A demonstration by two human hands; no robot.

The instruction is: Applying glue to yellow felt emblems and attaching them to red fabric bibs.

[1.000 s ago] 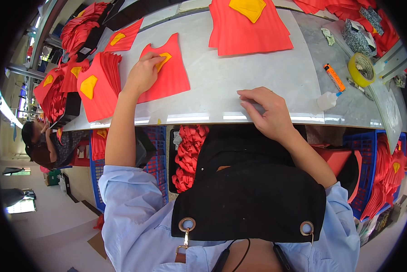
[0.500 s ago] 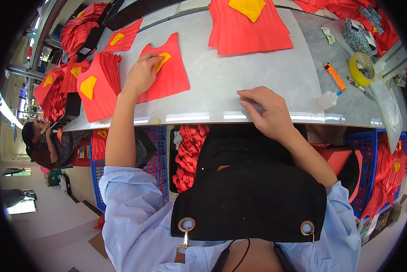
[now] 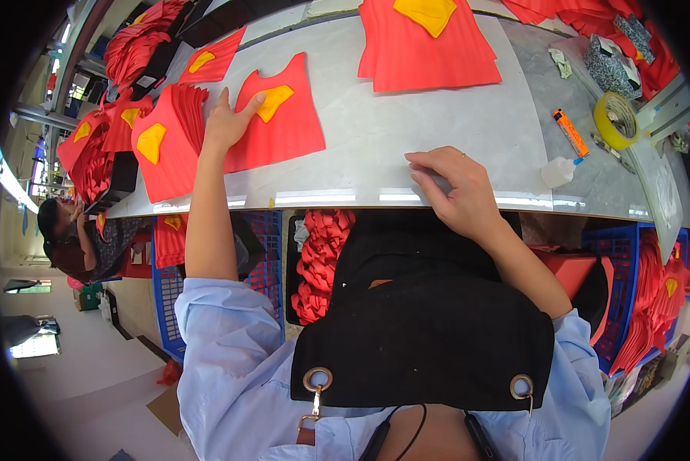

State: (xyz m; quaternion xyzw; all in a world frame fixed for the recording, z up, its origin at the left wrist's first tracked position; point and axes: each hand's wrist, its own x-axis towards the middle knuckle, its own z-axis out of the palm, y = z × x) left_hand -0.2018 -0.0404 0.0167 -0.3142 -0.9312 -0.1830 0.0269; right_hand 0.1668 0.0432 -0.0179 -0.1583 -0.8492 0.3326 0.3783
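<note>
A red sheet piece point(image 3: 302, 127) with a notched top lies on the grey table, a yellow shield-shaped patch point(image 3: 274, 103) on it. My left hand point(image 3: 229, 123) is at its left edge, thumb and fingers apart and nothing visibly held; the thumb tip is beside the patch. Left of that hand stands a fanned stack of red pieces point(image 3: 168, 165), the front one bearing a yellow patch. My right hand point(image 3: 460, 188) hovers or rests by the table's near edge, fingers loosely bent, thumb apart, holding nothing.
More red pieces point(image 3: 429, 61) lie at the far middle. On the right are a yellow tape roll point(image 3: 615, 121), an orange tube point(image 3: 569, 133) and a small white bottle point(image 3: 558, 173). Blue baskets point(image 3: 625, 288) stand below the table. A person point(image 3: 72, 238) sits at the far left.
My left hand has lifted off the yellow patch and shifted left, its fingers spreading from a pinch. The patch stays on the red piece. My right hand stays nearly the same.
</note>
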